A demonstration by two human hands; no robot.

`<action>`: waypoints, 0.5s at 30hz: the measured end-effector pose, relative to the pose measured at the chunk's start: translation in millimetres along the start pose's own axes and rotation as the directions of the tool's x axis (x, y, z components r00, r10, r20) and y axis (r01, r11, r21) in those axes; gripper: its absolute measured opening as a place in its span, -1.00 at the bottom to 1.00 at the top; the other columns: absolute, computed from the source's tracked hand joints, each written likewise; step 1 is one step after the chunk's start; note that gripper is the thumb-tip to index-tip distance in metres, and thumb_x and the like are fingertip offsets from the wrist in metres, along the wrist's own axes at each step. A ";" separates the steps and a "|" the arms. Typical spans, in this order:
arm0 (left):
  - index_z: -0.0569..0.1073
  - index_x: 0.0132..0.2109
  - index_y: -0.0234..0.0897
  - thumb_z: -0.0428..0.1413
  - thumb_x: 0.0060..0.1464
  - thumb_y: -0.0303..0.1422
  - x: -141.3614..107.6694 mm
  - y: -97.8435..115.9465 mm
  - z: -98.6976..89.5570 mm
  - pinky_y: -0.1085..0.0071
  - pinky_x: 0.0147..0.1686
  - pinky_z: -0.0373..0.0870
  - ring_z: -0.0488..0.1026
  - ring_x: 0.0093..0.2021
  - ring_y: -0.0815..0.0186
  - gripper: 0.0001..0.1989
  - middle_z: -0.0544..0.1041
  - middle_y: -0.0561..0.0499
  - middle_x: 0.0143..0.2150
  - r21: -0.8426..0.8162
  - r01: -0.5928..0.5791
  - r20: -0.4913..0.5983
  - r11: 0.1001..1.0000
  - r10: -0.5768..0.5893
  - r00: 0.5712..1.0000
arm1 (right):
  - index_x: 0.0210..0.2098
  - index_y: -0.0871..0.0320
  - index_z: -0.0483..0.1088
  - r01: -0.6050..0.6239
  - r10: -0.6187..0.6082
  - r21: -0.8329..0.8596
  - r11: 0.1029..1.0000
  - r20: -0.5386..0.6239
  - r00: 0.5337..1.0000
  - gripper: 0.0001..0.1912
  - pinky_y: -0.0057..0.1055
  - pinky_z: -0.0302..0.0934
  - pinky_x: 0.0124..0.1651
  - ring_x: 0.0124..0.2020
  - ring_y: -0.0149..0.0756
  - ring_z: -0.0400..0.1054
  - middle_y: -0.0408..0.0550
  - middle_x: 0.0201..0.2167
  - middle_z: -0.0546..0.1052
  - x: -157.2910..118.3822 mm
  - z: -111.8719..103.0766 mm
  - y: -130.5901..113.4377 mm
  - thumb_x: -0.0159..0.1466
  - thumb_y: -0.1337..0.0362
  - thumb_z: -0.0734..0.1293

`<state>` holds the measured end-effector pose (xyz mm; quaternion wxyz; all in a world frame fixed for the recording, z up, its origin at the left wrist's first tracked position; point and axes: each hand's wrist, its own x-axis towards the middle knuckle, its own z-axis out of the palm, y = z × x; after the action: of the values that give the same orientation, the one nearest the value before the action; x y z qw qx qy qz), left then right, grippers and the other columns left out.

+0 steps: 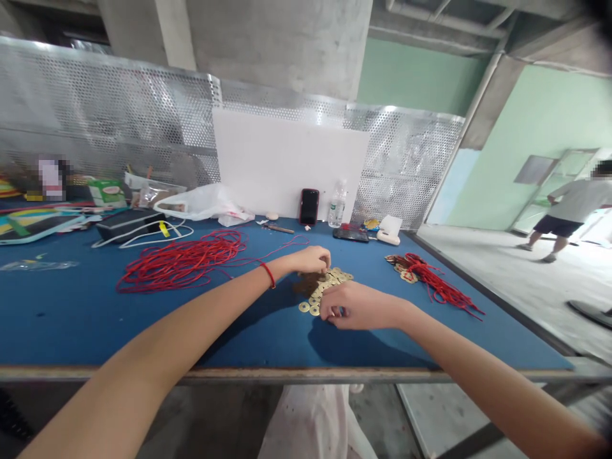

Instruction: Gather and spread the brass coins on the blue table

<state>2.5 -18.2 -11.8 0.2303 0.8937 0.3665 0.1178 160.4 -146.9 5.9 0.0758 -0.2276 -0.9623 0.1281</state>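
A spread of brass coins with holes [315, 301] lies on the blue tabletop [268, 344] in front of me. Over the far side of the coins is my left hand [313, 260], its fingers curled together and pointing down. My right hand [347, 305] rests at the near right of the coins, thumb and fingers bent into a pinch. Whatever either hand may hold is hidden or too small to name. A red cord bracelet [268, 275] circles my left wrist.
Loose red cord [186, 261] lies at the left, and a bundle of red cords with coins [430, 277] at the right. A phone [309, 206], a bottle [337, 204] and a plastic bag [201, 203] stand or lie along the back. A person [568, 210] is at far right.
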 end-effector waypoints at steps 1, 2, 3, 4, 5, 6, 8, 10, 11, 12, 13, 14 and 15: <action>0.47 -0.27 -0.34 -0.01 -0.08 -0.54 0.0 2.5 0.8 0.50 -0.34 0.35 0.48 -0.31 0.29 -0.78 0.55 -0.02 -0.30 -0.009 -0.010 -0.024 1.000 0.010 1.000 | -0.32 0.19 0.43 0.019 -0.019 0.011 1.000 0.017 1.000 -0.79 -0.51 0.12 -0.27 -0.37 -0.44 0.28 -0.13 -0.37 0.48 -1.0 0.7 -5.7 0.11 0.52 0.24; 0.47 -0.25 -0.34 -0.01 -0.06 -0.54 0.0 3.5 1.3 0.49 -0.31 0.35 0.48 -0.28 0.29 -0.78 0.55 -0.03 -0.28 0.010 -0.019 -0.068 1.000 0.020 0.997 | -0.31 0.19 0.44 0.031 -0.031 0.008 0.999 0.033 0.999 -0.79 -0.51 0.12 -0.28 -0.37 -0.44 0.28 -0.12 -0.36 0.47 -1.9 1.4 -10.5 0.10 0.52 0.25; 0.47 -0.22 -0.34 -0.01 -0.04 -0.53 -0.1 2.8 1.6 0.48 -0.27 0.35 0.48 -0.24 0.28 -0.76 0.55 -0.04 -0.25 0.052 -0.018 -0.129 0.998 0.025 0.991 | -0.31 0.18 0.44 0.039 -0.039 -0.006 0.999 0.045 0.998 -0.78 -0.52 0.12 -0.30 -0.37 -0.44 0.28 -0.12 -0.36 0.47 -2.4 2.0 -13.9 0.10 0.52 0.25; 0.48 -0.19 -0.35 -0.02 -0.02 -0.53 -0.4 0.7 1.7 0.47 -0.21 0.35 0.47 -0.20 0.27 -0.74 0.54 -0.07 -0.21 0.110 -0.003 -0.190 0.994 0.024 0.981 | -0.32 0.18 0.44 0.041 -0.039 -0.027 0.999 0.049 0.998 -0.78 -0.51 0.11 -0.30 -0.36 -0.43 0.27 -0.11 -0.36 0.46 -2.8 2.6 -15.3 0.10 0.53 0.25; 0.48 -0.16 -0.36 -0.02 -0.01 -0.53 -0.7 -2.6 1.9 0.45 -0.17 0.34 0.47 -0.16 0.24 -0.72 0.54 -0.09 -0.17 0.172 0.025 -0.231 0.985 0.016 0.973 | -0.32 0.18 0.44 0.036 -0.034 -0.052 0.998 0.042 0.999 -0.77 -0.51 0.11 -0.30 -0.36 -0.43 0.27 -0.11 -0.35 0.46 -2.9 3.1 -14.8 0.10 0.54 0.24; 0.49 -0.15 -0.36 -0.02 -0.01 -0.53 -1.0 -6.3 2.1 0.43 -0.13 0.34 0.46 -0.14 0.22 -0.72 0.53 -0.12 -0.14 0.230 0.057 -0.247 0.971 0.002 0.969 | -0.33 0.19 0.44 0.026 -0.024 -0.075 0.997 0.028 0.999 -0.77 -0.50 0.11 -0.29 -0.36 -0.43 0.27 -0.10 -0.35 0.46 -2.7 3.6 -12.5 0.11 0.55 0.23; 0.51 -0.18 -0.37 0.00 -0.02 -0.52 -1.3 -13.2 2.8 0.40 -0.12 0.34 0.46 -0.14 0.18 -0.73 0.52 -0.16 -0.14 0.303 0.102 -0.230 0.947 -0.031 0.973 | -0.33 0.19 0.44 -0.006 0.005 -0.110 0.994 -0.007 1.000 -0.77 -0.49 0.12 -0.26 -0.34 -0.41 0.28 -0.09 -0.35 0.46 -1.8 4.6 -4.4 0.13 0.55 0.22; 0.52 -0.25 -0.35 -0.01 -0.02 -0.51 -1.0 -15.6 4.5 0.41 -0.17 0.34 0.47 -0.18 0.19 -0.76 0.54 -0.14 -0.19 0.291 0.099 -0.176 0.951 -0.048 0.983 | -0.33 0.19 0.44 -0.039 0.036 -0.141 0.989 -0.028 0.999 -0.79 -0.48 0.12 -0.24 -0.33 -0.40 0.29 -0.08 -0.35 0.47 -0.2 5.6 4.4 0.16 0.54 0.23; 0.53 -0.28 -0.35 -0.02 -0.01 -0.51 -0.8 -14.4 5.7 0.42 -0.20 0.34 0.47 -0.21 0.20 -0.77 0.55 -0.12 -0.21 0.265 0.083 -0.153 0.961 -0.043 0.987 | -0.32 0.19 0.44 -0.060 0.054 -0.166 0.984 -0.036 0.998 -0.80 -0.47 0.11 -0.24 -0.32 -0.39 0.30 -0.08 -0.34 0.48 0.7 6.2 7.8 0.17 0.53 0.23; 0.52 -0.30 -0.34 -0.03 -0.02 -0.52 -0.6 -11.6 7.1 0.43 -0.23 0.33 0.47 -0.22 0.21 -0.77 0.56 -0.11 -0.23 0.237 0.063 -0.137 0.970 -0.031 0.990 | -0.32 0.18 0.44 -0.084 0.076 -0.198 0.977 -0.045 0.996 -0.81 -0.46 0.10 -0.24 -0.31 -0.38 0.31 -0.07 -0.32 0.48 1.7 6.6 10.3 0.19 0.52 0.23; 0.52 -0.32 -0.33 -0.03 -0.02 -0.52 -0.6 -7.7 8.5 0.44 -0.25 0.33 0.47 -0.24 0.22 -0.78 0.56 -0.09 -0.25 0.210 0.047 -0.125 0.977 -0.021 0.992 | -0.32 0.17 0.44 -0.110 0.100 -0.235 0.966 -0.054 0.994 -0.81 -0.46 0.09 -0.25 -0.30 -0.37 0.31 -0.06 -0.30 0.49 2.5 6.9 11.7 0.20 0.50 0.23; 0.52 -0.33 -0.33 -0.03 -0.03 -0.52 -0.8 -3.1 9.8 0.44 -0.27 0.33 0.47 -0.24 0.22 -0.78 0.56 -0.09 -0.25 0.183 0.037 -0.117 0.982 -0.016 0.993 | -0.31 0.17 0.44 -0.136 0.123 -0.270 0.953 -0.066 0.990 -0.81 -0.45 0.08 -0.26 -0.30 -0.36 0.32 -0.05 -0.29 0.49 2.9 6.6 12.3 0.21 0.49 0.22; 0.52 -0.33 -0.33 -0.03 -0.04 -0.51 -1.2 1.4 10.7 0.44 -0.28 0.33 0.47 -0.25 0.22 -0.78 0.56 -0.08 -0.25 0.156 0.032 -0.116 0.987 -0.014 0.993 | -0.31 0.17 0.44 -0.163 0.147 -0.296 0.941 -0.077 0.986 -0.82 -0.45 0.07 -0.27 -0.30 -0.36 0.32 -0.04 -0.28 0.49 2.7 5.6 12.3 0.22 0.48 0.22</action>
<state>6.5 -23.4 -20.4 0.1392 0.8966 0.3975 0.1368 162.0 -136.3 -2.7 0.0556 -0.3148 -0.9473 -0.0205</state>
